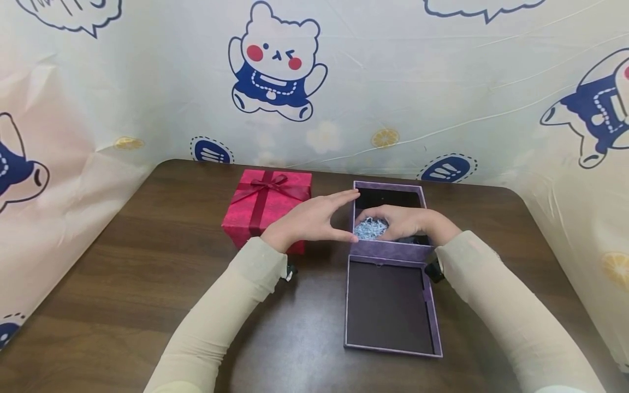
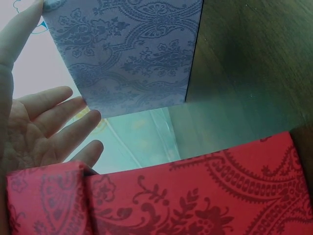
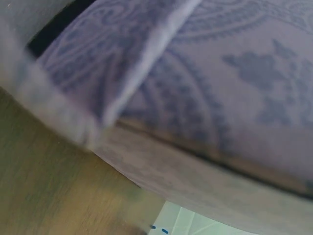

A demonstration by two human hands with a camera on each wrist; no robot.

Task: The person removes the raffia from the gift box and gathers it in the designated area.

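Note:
Inside an opened purple box (image 1: 391, 250), my right hand (image 1: 405, 221) grips light blue shredded paper (image 1: 369, 229), which shows between thumb and fingers. My left hand (image 1: 316, 218) is at the box's left side, fingers spread and nearly straight, with fingertips and thumb tip right at its edge. In the left wrist view, the patterned purple side (image 2: 129, 58) of the box stands beside the left fingers (image 2: 73, 132). The right wrist view holds only blurred purple box walls (image 3: 234, 73); the right fingers are hidden there.
A red gift box (image 1: 241, 210) with a dark red ribbon bow stands left of the purple box, partly behind the left hand. The purple box's dark-lined lid (image 1: 388, 305) lies folded open toward me on the brown table (image 1: 123, 262). A printed cloth (image 1: 373, 71) hangs behind.

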